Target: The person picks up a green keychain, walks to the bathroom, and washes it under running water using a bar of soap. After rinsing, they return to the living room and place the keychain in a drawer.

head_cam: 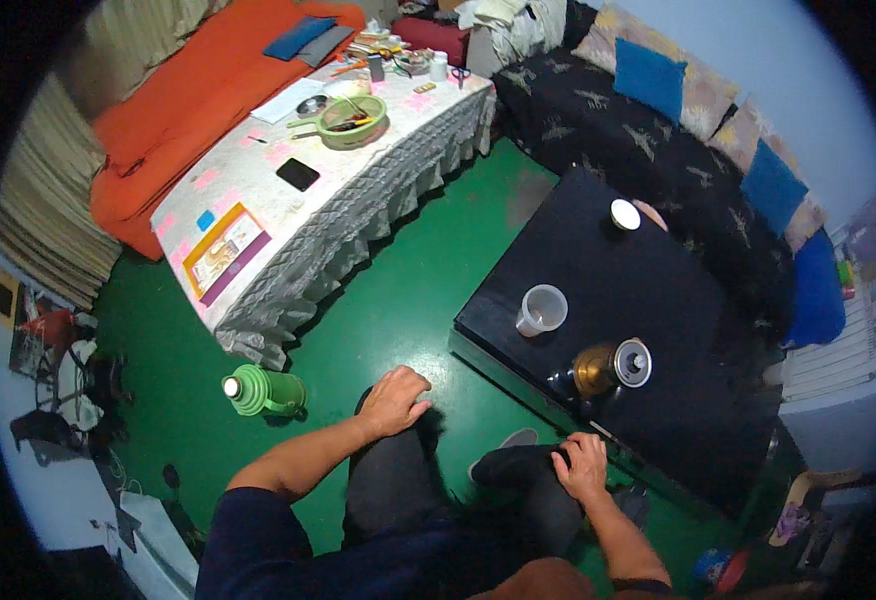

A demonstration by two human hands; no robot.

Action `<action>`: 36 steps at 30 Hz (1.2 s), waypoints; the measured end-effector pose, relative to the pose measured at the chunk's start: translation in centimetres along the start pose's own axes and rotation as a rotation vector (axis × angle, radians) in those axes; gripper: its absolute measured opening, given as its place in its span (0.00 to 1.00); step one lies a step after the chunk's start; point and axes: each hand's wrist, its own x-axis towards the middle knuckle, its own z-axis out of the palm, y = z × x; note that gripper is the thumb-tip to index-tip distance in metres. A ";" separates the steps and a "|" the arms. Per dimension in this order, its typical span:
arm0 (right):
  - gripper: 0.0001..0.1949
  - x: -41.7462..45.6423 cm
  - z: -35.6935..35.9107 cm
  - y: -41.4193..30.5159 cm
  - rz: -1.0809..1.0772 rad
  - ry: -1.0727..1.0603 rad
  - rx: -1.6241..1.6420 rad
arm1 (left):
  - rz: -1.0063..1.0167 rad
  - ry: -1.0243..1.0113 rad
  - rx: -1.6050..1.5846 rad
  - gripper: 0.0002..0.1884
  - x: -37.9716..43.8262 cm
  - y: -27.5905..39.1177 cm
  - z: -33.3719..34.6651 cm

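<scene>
My left hand [395,401] rests on my left knee with nothing in it, its fingers slightly bent. My right hand [582,463] lies on my right knee, also without any object. Just beyond the right hand stands a low black table [588,255]. On it, nearest that hand, is a glass teapot [594,370] of amber liquid with a metal lid [633,362]. A translucent plastic cup [544,308] is upright to the teapot's left. Farther back sits a white bowl [625,214]. A green thermos flask [269,391] stands on the floor left of my left hand.
A table with a white lace cloth [348,195] carries a green colander [351,124], a smartphone [298,174] and a shallow box [226,253]. Behind it is an orange-covered sofa [205,82]. A black-covered sofa [618,120] borders the black table.
</scene>
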 end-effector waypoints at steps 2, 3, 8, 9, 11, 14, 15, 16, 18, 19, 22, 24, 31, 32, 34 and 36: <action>0.12 1.4 0.3 0.4 -0.006 -0.050 0.022 | -0.032 -0.042 -0.049 0.14 1.6 -0.3 0.8; 0.13 1.9 0.6 0.8 -0.016 -0.076 0.028 | -0.025 -0.077 -0.059 0.15 2.5 -0.4 1.2; 0.11 4.4 2.5 3.1 0.005 -0.215 0.089 | 0.062 -0.212 -0.099 0.16 6.5 -1.7 2.3; 0.11 4.9 3.1 3.8 0.009 -0.238 0.133 | 0.034 -0.241 -0.093 0.15 7.0 -2.6 2.5; 0.11 5.6 3.4 5.0 0.018 -0.297 0.220 | -0.031 -0.302 -0.092 0.12 7.7 -3.6 2.7; 0.08 7.4 2.7 5.5 0.053 -0.323 0.277 | -0.100 -0.336 -0.105 0.11 9.7 -3.5 2.4; 0.08 7.7 2.5 5.8 0.048 -0.358 0.306 | -0.119 -0.346 -0.095 0.11 10.1 -3.6 2.2; 0.08 7.6 2.6 6.0 0.042 -0.386 0.335 | -0.115 -0.327 -0.077 0.11 9.9 -3.6 2.3; 0.08 6.9 2.9 5.8 0.035 -0.368 0.360 | -0.136 -0.343 -0.063 0.11 9.5 -3.0 1.9; 0.08 6.4 3.2 5.4 0.031 -0.320 0.353 | -0.142 -0.347 -0.060 0.11 9.2 -2.6 1.8; 0.08 5.8 3.0 3.9 0.118 -0.479 0.255 | -0.172 -0.354 0.043 0.10 7.9 -0.5 0.8; 0.08 5.8 2.4 1.5 0.179 -0.483 0.171 | -0.221 -0.344 0.103 0.10 6.3 1.3 0.3; 0.10 6.4 -5.2 -12.0 0.297 -0.409 0.281 | -0.249 -0.428 -0.274 0.15 4.7 11.1 -6.0; 0.10 7.0 -7.3 -13.7 0.264 -0.351 0.345 | -0.254 -0.442 -0.287 0.16 4.5 11.9 -7.9; 0.11 7.3 -9.9 -14.2 0.342 -0.412 0.356 | -0.295 -0.517 -0.261 0.17 5.6 12.8 -11.6; 0.11 7.9 -12.9 -14.2 0.472 -0.394 0.395 | -0.287 -0.421 -0.285 0.17 5.3 10.4 -13.8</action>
